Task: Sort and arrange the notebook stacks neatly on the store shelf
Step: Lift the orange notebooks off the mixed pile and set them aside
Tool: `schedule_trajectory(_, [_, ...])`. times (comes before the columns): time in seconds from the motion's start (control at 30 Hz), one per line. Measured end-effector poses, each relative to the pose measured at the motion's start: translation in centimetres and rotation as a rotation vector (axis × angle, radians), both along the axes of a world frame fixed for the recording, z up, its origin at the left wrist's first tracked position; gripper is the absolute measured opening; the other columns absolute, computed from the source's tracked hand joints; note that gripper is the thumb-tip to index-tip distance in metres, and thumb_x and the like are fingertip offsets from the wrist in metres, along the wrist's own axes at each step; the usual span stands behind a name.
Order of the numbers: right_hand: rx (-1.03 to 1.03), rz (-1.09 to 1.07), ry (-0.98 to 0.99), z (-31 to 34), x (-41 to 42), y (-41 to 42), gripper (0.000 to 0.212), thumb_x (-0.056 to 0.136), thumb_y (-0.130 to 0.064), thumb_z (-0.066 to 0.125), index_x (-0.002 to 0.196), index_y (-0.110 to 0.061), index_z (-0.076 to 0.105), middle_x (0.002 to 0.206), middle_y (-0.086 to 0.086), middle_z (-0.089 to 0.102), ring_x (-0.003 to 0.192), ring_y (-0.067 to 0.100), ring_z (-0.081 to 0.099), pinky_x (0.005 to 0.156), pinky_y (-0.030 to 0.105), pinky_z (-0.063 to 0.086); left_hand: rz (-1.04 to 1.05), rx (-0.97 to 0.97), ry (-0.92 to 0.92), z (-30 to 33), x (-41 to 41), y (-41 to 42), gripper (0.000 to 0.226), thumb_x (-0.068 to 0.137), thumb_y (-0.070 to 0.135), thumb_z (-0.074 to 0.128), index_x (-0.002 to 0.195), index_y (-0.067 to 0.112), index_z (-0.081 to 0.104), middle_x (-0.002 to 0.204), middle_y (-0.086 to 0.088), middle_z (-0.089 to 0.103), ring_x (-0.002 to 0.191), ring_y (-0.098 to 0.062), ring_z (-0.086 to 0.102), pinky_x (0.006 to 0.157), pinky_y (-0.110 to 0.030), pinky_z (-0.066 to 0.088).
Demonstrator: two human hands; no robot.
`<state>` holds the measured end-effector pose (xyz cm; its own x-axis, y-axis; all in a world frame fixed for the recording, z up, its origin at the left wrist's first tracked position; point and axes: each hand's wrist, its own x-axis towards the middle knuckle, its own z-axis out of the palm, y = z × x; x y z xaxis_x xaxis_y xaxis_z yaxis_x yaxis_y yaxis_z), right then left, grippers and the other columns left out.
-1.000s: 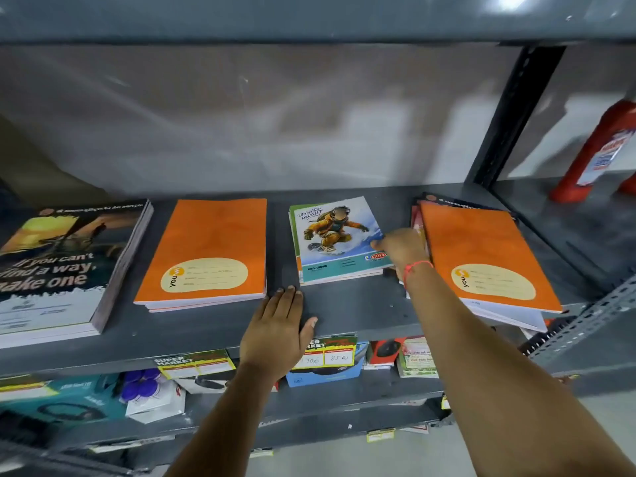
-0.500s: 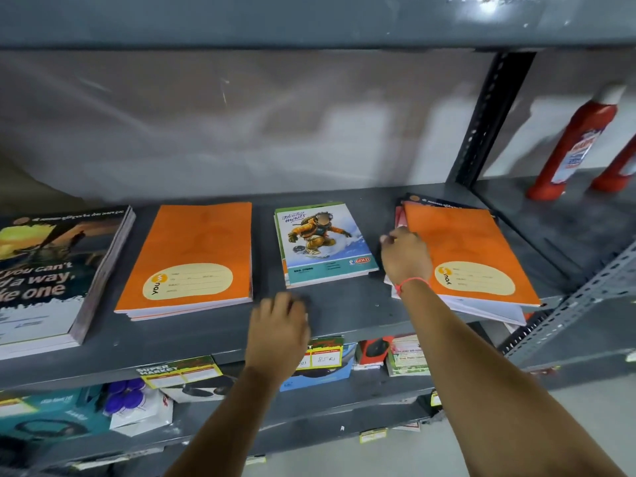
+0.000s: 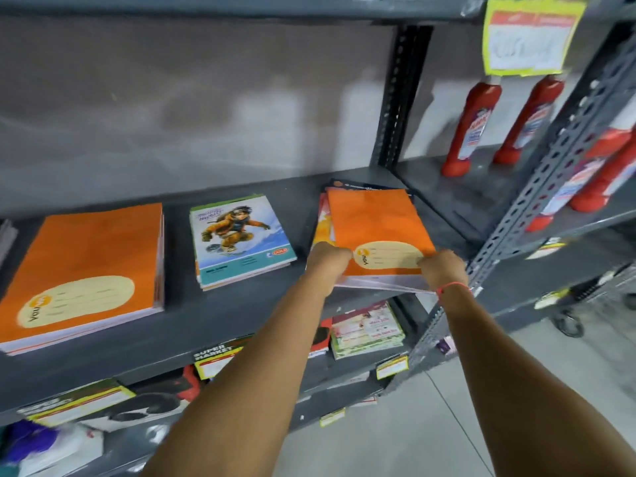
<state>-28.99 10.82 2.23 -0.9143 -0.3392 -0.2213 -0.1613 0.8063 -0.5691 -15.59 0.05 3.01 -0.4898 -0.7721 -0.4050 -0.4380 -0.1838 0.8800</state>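
Note:
Three notebook stacks lie on the grey shelf (image 3: 241, 315). At the right, an untidy stack topped by an orange notebook (image 3: 375, 222) overhangs the shelf's front edge. My left hand (image 3: 327, 261) grips its near left corner and my right hand (image 3: 442, 268), with a red thread on the wrist, grips its near right corner. A small stack with a cartoon snowboarder cover (image 3: 239, 235) sits in the middle. A thicker orange stack (image 3: 89, 263) lies at the left.
A perforated steel upright (image 3: 537, 201) stands just right of the held stack, another post (image 3: 399, 98) behind it. Red bottles (image 3: 471, 125) stand on the neighbouring shelf. Price tags (image 3: 216, 359) and packaged goods fill the lower shelf. A yellow sign (image 3: 526, 32) hangs above.
My left hand has left the shelf's front edge and gone right onto the right stack. My right hand shifted from the stack's left side to its near right corner. The view swung right.

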Motion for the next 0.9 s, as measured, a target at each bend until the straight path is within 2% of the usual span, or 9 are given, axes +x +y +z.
schedule_trajectory(0.07, [-0.054, -0.016, -0.049, 0.5, -0.8, 0.1, 0.033, 0.086, -0.008, 0.056, 0.111, 0.013, 0.058, 0.118, 0.028, 0.060, 0.111, 0.039, 0.057, 0.088, 0.039, 0.046, 0.027, 0.066, -0.015, 0.1, -0.6, -0.4, 0.001, 0.084, 0.008, 0.056, 0.084, 0.008, 0.057, 0.098, -0.014, 0.060, 0.083, -0.025, 0.055, 0.066, -0.034, 0.053])
schedule_trajectory(0.13, [-0.098, -0.035, -0.057, 0.9, -1.1, 0.3, 0.027, 0.083, -0.004, 0.059, 0.103, 0.015, 0.061, 0.106, 0.028, 0.063, 0.101, 0.038, 0.060, 0.085, 0.040, 0.048, 0.055, 0.087, -0.041, -0.2, -1.0, -0.8, 0.021, 0.083, 0.005, 0.056, 0.104, 0.006, 0.058, 0.102, -0.013, 0.060, 0.080, -0.024, 0.055, 0.059, -0.031, 0.052])
schedule_trajectory(0.2, [-0.107, -0.043, -0.080, 1.0, -1.6, 0.3, 0.013, 0.082, -0.002, 0.059, 0.079, 0.010, 0.061, 0.086, 0.022, 0.060, 0.085, 0.032, 0.056, 0.084, 0.040, 0.048, 0.051, 0.097, -0.048, 0.0, -1.2, -0.8, 0.013, 0.082, 0.004, 0.058, 0.095, 0.007, 0.058, 0.099, -0.014, 0.060, 0.076, -0.022, 0.054, 0.061, -0.029, 0.050])
schedule_trajectory(0.3, [-0.163, -0.055, -0.164, 1.4, -2.4, 0.2, 0.030, 0.080, 0.000, 0.061, 0.055, -0.005, 0.045, 0.066, 0.013, 0.053, 0.075, 0.025, 0.050, 0.072, 0.039, 0.046, 0.058, 0.136, -0.017, 0.3, -1.5, -0.8, 0.028, 0.078, 0.003, 0.059, 0.106, 0.008, 0.058, 0.110, -0.017, 0.066, 0.088, -0.027, 0.063, 0.065, -0.033, 0.054])
schedule_trajectory(0.43, [-0.345, -0.071, -0.295, 2.8, -2.7, 0.0, 0.027, 0.078, 0.008, 0.060, 0.059, -0.007, 0.048, 0.076, 0.017, 0.053, 0.067, 0.024, 0.050, 0.061, 0.033, 0.044, 0.104, 0.120, 0.049, 1.7, -0.9, -0.9, 0.014, 0.079, 0.001, 0.059, 0.091, 0.005, 0.054, 0.106, -0.016, 0.067, 0.095, -0.031, 0.067, 0.082, -0.042, 0.058])
schedule_trajectory(0.5, [-0.444, -0.041, -0.376, 4.0, -1.8, -0.6, 0.030, 0.079, 0.010, 0.059, 0.060, -0.008, 0.044, 0.079, 0.018, 0.050, 0.073, 0.024, 0.048, 0.062, 0.033, 0.043, 0.133, 0.078, 0.070, 2.7, 0.5, -1.1, 0.011, 0.083, 0.003, 0.057, 0.094, 0.004, 0.056, 0.097, -0.013, 0.065, 0.091, -0.028, 0.066, 0.070, -0.031, 0.055])
schedule_trajectory(0.57, [-0.566, 0.018, -0.464, 5.0, 0.1, -1.8, 0.032, 0.080, 0.013, 0.055, 0.062, -0.010, 0.043, 0.073, 0.016, 0.048, 0.067, 0.021, 0.047, 0.057, 0.028, 0.041, 0.158, 0.034, 0.102, 3.8, 2.9, -1.8, 0.006, 0.083, 0.003, 0.056, 0.078, 0.005, 0.054, 0.084, -0.013, 0.063, 0.076, -0.022, 0.062, 0.061, -0.025, 0.047])
schedule_trajectory(0.8, [-0.675, 0.281, -0.534, 7.9, 11.4, -8.7, 0.024, 0.082, 0.010, 0.053, 0.081, -0.014, 0.051, 0.071, 0.008, 0.052, 0.060, 0.016, 0.050, 0.039, 0.015, 0.042, 0.363, -0.217, 0.148, 8.3, 15.4, -5.5, 0.033, 0.072, 0.000, 0.058, 0.048, 0.013, 0.039, 0.030, 0.005, 0.038, 0.029, -0.007, 0.033, 0.032, -0.012, 0.019])
schedule_trajectory(0.9, [-0.697, 0.356, -0.532, 8.1, 17.8, -11.6, 0.023, 0.080, 0.009, 0.057, 0.079, -0.012, 0.048, 0.082, 0.009, 0.053, 0.071, 0.018, 0.052, 0.049, 0.021, 0.044, 0.494, -0.255, 0.160, 9.4, 21.8, -6.9, 0.035, 0.073, -0.007, 0.055, 0.052, 0.014, 0.036, 0.038, 0.003, 0.037, 0.043, -0.013, 0.029, 0.042, -0.020, 0.020])
